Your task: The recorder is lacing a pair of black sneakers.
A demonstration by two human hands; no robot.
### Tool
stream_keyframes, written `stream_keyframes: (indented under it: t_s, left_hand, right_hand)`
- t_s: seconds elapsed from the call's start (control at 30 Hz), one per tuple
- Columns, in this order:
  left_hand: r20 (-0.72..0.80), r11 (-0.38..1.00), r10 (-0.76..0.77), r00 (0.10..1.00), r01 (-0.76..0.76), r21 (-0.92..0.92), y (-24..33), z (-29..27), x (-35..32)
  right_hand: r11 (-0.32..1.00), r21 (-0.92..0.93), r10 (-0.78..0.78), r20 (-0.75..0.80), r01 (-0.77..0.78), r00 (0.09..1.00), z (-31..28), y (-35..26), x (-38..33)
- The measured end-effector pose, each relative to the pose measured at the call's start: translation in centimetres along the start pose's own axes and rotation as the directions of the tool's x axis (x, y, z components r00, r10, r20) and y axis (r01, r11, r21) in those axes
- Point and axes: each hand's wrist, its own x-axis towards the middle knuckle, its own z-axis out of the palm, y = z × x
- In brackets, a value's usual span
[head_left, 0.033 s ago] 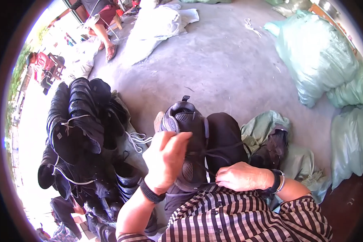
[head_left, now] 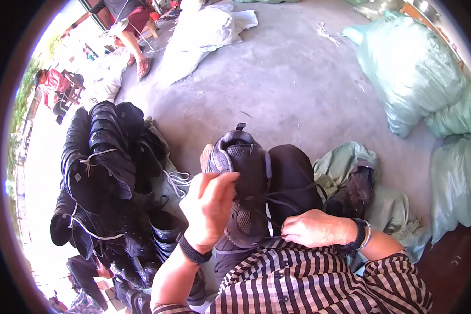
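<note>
A dark sneaker (head_left: 248, 172) with grey mesh panels rests on my lap, its heel loop pointing away from me. Thin dark shoelaces (head_left: 285, 200) cross over it. My left hand (head_left: 210, 201) is closed in a pinch at the shoe's left side, where a lace runs toward its fingers; the exact grip is partly hidden. Low on the right, my right hand (head_left: 319, 228) pinches a dark lace close to my striped shirt. My dark-clothed knee (head_left: 293, 172) shows beside the shoe.
At left, black shoes (head_left: 107, 157) are stacked and tied with white cord. Pale green sacks (head_left: 411, 73) stand at right, and a crumpled sack (head_left: 345, 157) lies near my knee. A white sack (head_left: 204, 36) lies on the concrete floor (head_left: 282, 78). Two people sit at far left.
My left hand has drawn a little to the left, away from the shoe's middle. My right hand stays almost in place.
</note>
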Motion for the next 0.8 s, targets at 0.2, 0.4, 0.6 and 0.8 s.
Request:
stream_keyframes:
  t_s: [0.2,0.4,0.6,0.8]
  left_hand:
    - [-0.118,0.948,-0.314,0.942,0.305,-0.094,-2.4,-0.7,-4.3]
    - [-0.054,0.756,-0.53,0.846,0.443,-0.481,-2.6,0.4,-5.7]
    - [0.07,0.704,-0.465,0.882,0.417,-0.575,-2.2,0.2,-4.5]
    - [0.451,0.207,-0.605,0.656,0.677,-0.706,-1.3,-0.7,-4.4]
  right_hand:
    - [0.76,0.648,0.285,-0.406,0.054,0.868,-2.3,-0.3,-0.9]
    - [0.901,0.434,0.266,-0.554,0.002,0.789,-4.5,0.4,1.1]
    - [0.666,0.745,0.474,-0.439,0.015,0.763,-4.5,2.9,1.7]
    - [0.461,0.887,0.62,-0.325,0.004,0.714,-5.1,4.9,-0.1]
